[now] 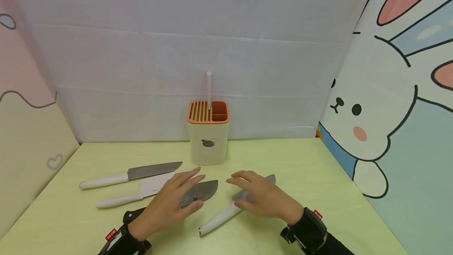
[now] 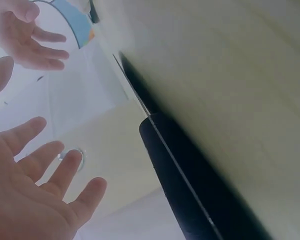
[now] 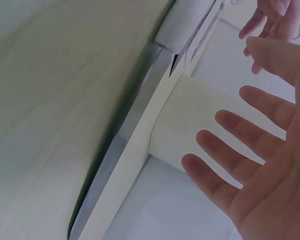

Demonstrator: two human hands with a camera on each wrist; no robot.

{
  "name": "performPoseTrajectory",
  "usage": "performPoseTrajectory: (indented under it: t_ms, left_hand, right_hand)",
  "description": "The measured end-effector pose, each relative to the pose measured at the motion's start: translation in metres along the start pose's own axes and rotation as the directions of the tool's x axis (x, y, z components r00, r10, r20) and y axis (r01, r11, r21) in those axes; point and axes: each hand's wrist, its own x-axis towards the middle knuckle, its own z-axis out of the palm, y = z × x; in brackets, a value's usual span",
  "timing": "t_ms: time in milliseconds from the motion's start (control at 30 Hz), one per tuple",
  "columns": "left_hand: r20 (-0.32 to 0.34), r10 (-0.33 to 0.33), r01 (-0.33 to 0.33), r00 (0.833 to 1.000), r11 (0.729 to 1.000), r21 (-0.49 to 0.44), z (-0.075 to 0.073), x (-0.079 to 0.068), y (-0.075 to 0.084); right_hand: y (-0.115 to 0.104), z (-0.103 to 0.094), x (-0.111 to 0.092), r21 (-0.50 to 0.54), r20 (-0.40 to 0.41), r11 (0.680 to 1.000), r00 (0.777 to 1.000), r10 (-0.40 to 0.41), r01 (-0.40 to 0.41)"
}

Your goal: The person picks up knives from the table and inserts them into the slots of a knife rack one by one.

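Knives: 4 | holder: 1 | white rod: 1 | left hand, right hand: fingers apart

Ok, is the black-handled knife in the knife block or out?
Out. The black-handled knife lies on the table, partly hidden by the left hand, apart from the knife block.

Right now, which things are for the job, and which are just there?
Probably for the job:
black-handled knife by the left hand
white-handled knife by the right hand
farthest knife and the knife beside it
slotted holder

Probably just there:
bunny picture
white backdrop
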Motion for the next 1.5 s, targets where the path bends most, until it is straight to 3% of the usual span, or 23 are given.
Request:
performPoseTrajectory:
  t_ms: [300,567,767,1500]
  left_hand:
    - [0.015,0.007,-0.007,1.000,1.000,0.011,0.002,-0.005,0.001]
    - [0.020,0.004,-0.004,1.000,1.000,0.012,0.001,-0.006,0.001]
    - [0.020,0.015,-0.015,1.000,1.000,0.006,0.000,-0.005,0.002]
    - [0.025,0.002,-0.002,1.000,1.000,0.017,-0.006,-0.004,0.001]
  right_hand:
    - [-0.005,0.016,0.004,-0.005,0.083,0.992,0.988,-0.127,0.128]
    - [-0.011,0.030,0.007,-0.045,0.141,0.981,0.974,-0.180,0.188]
    - [-0.018,0.031,0.011,-0.058,0.141,0.969,0.963,-0.228,0.238]
    - [-0.022,0.033,0.014,-0.158,0.144,0.942,0.951,-0.275,0.297]
